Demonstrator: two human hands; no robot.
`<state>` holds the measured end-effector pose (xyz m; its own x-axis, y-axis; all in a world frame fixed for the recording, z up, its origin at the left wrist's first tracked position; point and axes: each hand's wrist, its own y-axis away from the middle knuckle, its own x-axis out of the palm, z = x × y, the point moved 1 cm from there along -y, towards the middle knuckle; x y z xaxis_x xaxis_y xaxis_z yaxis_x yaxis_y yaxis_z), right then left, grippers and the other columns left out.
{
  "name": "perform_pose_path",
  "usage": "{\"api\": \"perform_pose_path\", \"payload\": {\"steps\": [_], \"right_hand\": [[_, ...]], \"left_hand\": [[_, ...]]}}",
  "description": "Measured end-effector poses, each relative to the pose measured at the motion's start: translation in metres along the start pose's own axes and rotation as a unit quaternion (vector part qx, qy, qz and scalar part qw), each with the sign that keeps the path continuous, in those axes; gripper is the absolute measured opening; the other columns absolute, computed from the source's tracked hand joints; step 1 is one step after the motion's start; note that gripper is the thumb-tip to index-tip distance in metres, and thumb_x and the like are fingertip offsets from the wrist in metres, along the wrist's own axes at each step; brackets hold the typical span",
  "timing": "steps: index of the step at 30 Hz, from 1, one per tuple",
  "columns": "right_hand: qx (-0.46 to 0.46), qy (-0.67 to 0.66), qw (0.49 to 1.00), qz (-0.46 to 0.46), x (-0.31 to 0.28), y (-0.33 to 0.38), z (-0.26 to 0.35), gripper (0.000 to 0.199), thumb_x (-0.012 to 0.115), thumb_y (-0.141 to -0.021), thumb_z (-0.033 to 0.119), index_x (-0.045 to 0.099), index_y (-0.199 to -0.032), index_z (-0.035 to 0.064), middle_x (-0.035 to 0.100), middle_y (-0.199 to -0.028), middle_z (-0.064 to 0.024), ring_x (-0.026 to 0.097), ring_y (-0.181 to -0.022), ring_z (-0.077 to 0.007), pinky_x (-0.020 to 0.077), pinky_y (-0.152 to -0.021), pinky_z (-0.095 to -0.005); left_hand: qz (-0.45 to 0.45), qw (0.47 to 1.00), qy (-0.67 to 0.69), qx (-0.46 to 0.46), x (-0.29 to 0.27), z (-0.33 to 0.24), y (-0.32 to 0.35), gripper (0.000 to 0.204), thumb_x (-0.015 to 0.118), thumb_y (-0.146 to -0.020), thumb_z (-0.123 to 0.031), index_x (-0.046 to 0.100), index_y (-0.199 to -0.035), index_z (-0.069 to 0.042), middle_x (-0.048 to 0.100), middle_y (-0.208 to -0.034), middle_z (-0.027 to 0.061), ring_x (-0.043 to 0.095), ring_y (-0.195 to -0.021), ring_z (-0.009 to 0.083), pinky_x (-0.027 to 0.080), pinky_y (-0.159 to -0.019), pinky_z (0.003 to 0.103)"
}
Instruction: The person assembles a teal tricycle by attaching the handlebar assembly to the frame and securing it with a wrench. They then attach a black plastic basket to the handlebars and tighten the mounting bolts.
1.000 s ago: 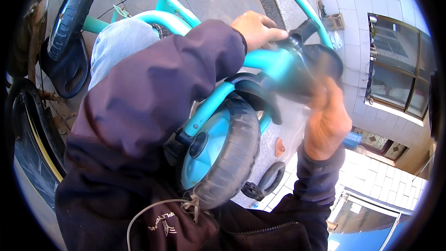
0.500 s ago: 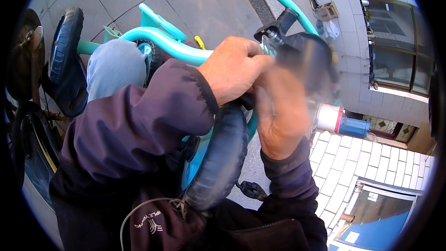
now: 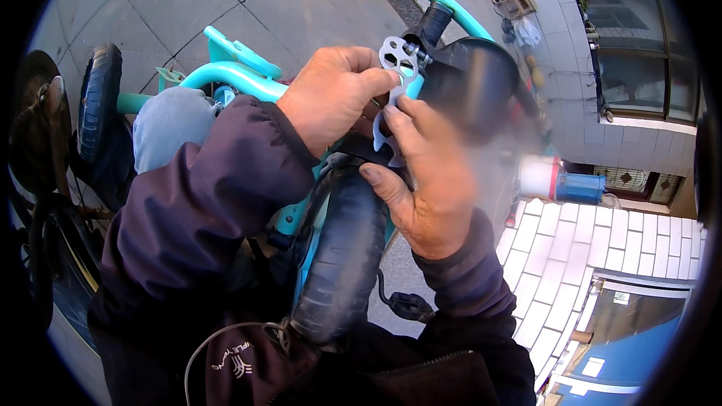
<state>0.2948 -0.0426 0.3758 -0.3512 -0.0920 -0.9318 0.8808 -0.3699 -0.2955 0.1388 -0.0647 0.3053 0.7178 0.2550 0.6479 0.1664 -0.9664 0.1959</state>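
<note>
A flat silver multi-hole spanner (image 3: 398, 95) stands against the bolt area below the black handlebar stem clamp (image 3: 432, 24) of a teal child's cycle. My left hand (image 3: 331, 94) pinches the spanner's middle between thumb and fingers. From the other side, my right hand (image 3: 435, 180) touches its lower part with the fingertips, the thumb spread well apart. Beneath both hands is the black-tyred wheel (image 3: 342, 248), close to my body. The teal frame tube (image 3: 241, 84) runs off to the left. My hands hide the joint under the spanner.
A pale blue cloth-like cover (image 3: 174, 126) sits by the frame, near another black wheel (image 3: 99, 101). A pedal (image 3: 410, 306) sticks out beside the near wheel. To the right are a white and blue cylinder (image 3: 564, 180), partly blurred, and a tiled wall (image 3: 571, 244).
The spanner has come into fuller view. My right hand, blurred before, has opened its thumb away and dropped slightly. My left hand and the cycle have shifted left in the picture.
</note>
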Motion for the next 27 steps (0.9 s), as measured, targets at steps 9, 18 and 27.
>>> {"api": "perform_pose_path", "payload": {"steps": [9,18,27], "right_hand": [[0.075,-0.053,0.996,-0.019,0.005,0.017,-0.007,0.05,0.08,-0.083,0.023,0.063,-0.122,-0.004,0.062,-0.12,-0.021,0.067,-0.103,-0.034,0.0566,-0.086,-0.0377],[0.035,-0.025,0.999,-0.028,0.007,0.019,-0.007,0.037,0.079,-0.081,0.016,0.068,-0.11,-0.0042,0.067,-0.106,-0.018,0.066,-0.095,-0.0327,0.0552,-0.084,-0.0388],[0.021,-0.022,0.999,-0.045,0.01,0.021,-0.011,0.036,0.08,-0.075,0.01,0.068,-0.107,-0.0018,0.067,-0.104,-0.0164,0.066,-0.093,-0.0326,0.0548,-0.083,-0.0393]], "left_hand": [[-0.065,0.864,-0.434,0.248,-0.016,-0.021,-0.005,0.017,0.053,-0.096,-0.015,0.053,-0.091,0.001,0.062,-0.066,0.0191,0.063,-0.06,0.037,0.05,-0.059,0.045],[-0.091,0.772,-0.542,0.318,-0.011,-0.008,-0.016,0.017,0.057,-0.094,-0.017,0.057,-0.089,-0.001,0.061,-0.068,0.0238,0.06,-0.069,0.0472,0.049,-0.065,0.054],[-0.134,0.662,-0.682,0.282,0.009,-0.006,-0.009,0.009,0.06,-0.086,-0.009,0.058,-0.088,-0.001,0.066,-0.072,0.0226,0.066,-0.071,0.0439,0.054,-0.065,0.051]]}}
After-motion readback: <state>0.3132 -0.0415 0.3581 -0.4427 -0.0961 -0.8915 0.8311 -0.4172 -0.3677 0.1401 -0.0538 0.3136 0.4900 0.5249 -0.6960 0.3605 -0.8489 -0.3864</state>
